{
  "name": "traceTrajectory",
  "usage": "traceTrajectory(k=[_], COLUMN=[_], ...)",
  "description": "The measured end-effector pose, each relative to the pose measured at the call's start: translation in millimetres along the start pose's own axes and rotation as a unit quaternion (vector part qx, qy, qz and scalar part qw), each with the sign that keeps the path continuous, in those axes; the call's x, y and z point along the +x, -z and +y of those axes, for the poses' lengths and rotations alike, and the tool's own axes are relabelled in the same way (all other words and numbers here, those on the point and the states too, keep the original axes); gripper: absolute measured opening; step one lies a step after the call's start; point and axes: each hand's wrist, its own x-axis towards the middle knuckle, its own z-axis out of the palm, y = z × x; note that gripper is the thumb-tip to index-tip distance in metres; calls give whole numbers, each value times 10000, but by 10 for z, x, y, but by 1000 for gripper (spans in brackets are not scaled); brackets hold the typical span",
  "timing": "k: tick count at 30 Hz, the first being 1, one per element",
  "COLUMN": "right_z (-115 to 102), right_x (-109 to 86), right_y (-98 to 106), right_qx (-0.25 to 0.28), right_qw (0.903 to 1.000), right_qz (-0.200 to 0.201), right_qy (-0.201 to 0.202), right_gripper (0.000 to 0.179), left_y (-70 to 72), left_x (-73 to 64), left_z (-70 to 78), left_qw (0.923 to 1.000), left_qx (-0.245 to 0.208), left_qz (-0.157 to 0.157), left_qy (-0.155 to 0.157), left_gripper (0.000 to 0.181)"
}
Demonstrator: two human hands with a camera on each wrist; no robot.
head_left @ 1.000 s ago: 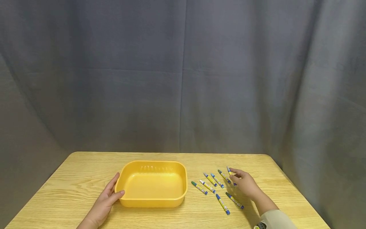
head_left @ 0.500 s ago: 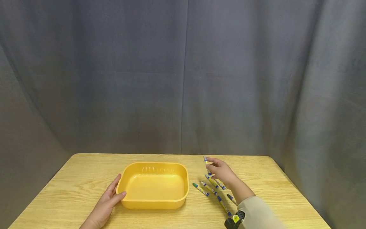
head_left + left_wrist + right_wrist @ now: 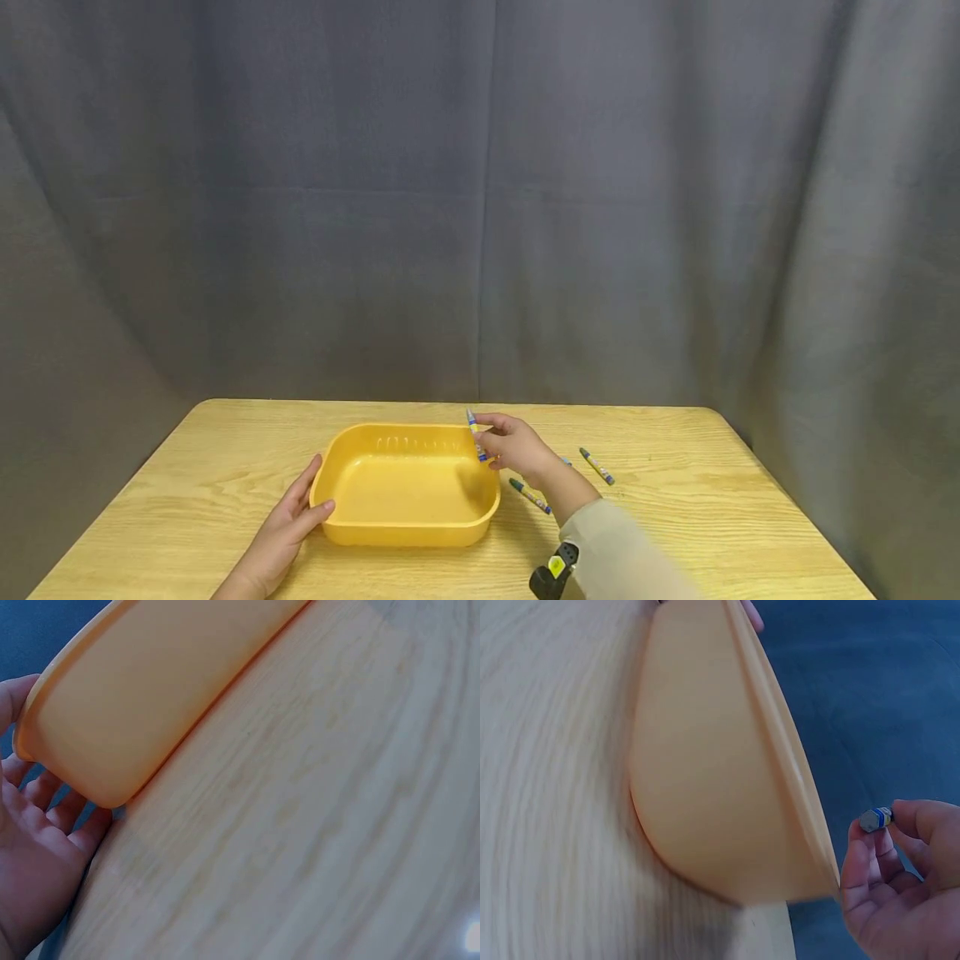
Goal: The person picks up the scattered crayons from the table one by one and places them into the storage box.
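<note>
A slim stick crayon [image 3: 473,426], its wrapper printed yellow with blue bands and its tapered tip blue-grey, stands steeply tilted just right of the frame's centre, in the lower half, at the far right corner of a yellow tub [image 3: 408,536]. The right hand [image 3: 521,450] pinches it between thumb and fingers; in the right wrist view its greyish end pokes out from the grip.

The tub is a smooth, glossy, plastic-looking rounded rectangle with a thin lip and short ribs along its far inner wall. At its left side, the left hand [image 3: 281,537] grips it, thumb over the rim and fingers against the outer wall.

Right of the tub lie a green-tipped crayon [image 3: 530,497] and, farther right, a dark green-tipped crayon [image 3: 597,467]; a light-blue tip [image 3: 566,461] shows past the right wrist.

A pale, matte sleeve [image 3: 618,550] ends near a black wrist device with a yellow patch [image 3: 551,575]. The counter [image 3: 712,517] has streaky, light wood grain and rounded far corners. Behind it, a grey-blue curtain [image 3: 337,208] hangs in soft folds.
</note>
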Motion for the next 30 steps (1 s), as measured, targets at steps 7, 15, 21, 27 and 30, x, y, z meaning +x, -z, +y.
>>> traceTrajectory(k=[7,15,21,27,30], right_z=[-14,-27,-33,-48,-65], right_x=[206,303,338,354,363], right_y=[-336,-797,-1120,-1344,-1424], right_qx=[12,-98,-260,-771,-1072], right_qw=[9998,9985,9971,9942,9915], right_qz=[-198,-513,-675,-629,-599], right_qy=[-19,-144,-244,-415,-429], right_gripper=[37,32,28,22,21], left_y=[6,-34,-74,-111,-109], left_x=[-18,-13,-12,1,0], left_z=[-7,13,27,22,15], left_qw=[9999,9997,9995,9998,9998], left_qx=[29,10,-25,7,-34], left_qz=[3,141,183,115,161], left_qy=[-153,-190,-260,-131,-67], left_gripper=[66,67,67,67,67])
